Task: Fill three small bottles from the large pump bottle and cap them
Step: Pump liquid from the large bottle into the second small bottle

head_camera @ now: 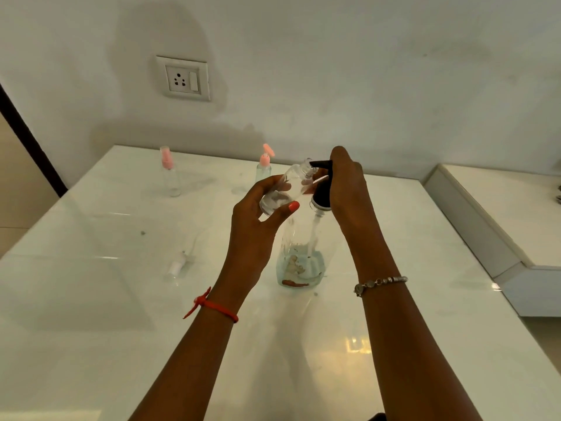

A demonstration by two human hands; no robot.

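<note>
- currently three small clear plastic bottles: left pink-topped bottle (170,177) and right pink-topped bottle (263,170) upright, well apart, far side of glossy white table (91,299).
- left hand (258,217) curls round third small bottle (287,188), tilted, mouth at the spout.
- right hand (344,183) wraps black pump head (321,191) of one large clear pump bottle (300,256), upright, bluish liquid low.
- one white cap (177,266) lies loose.

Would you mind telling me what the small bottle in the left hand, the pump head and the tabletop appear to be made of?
Small bottle: probably clear plastic, see-through with soft glints; glass is possible.
Pump head: black plastic, fairly matte, above a shiny metal-looking collar.
Tabletop: glossy white stone or glass, since it mirrors light.
</note>
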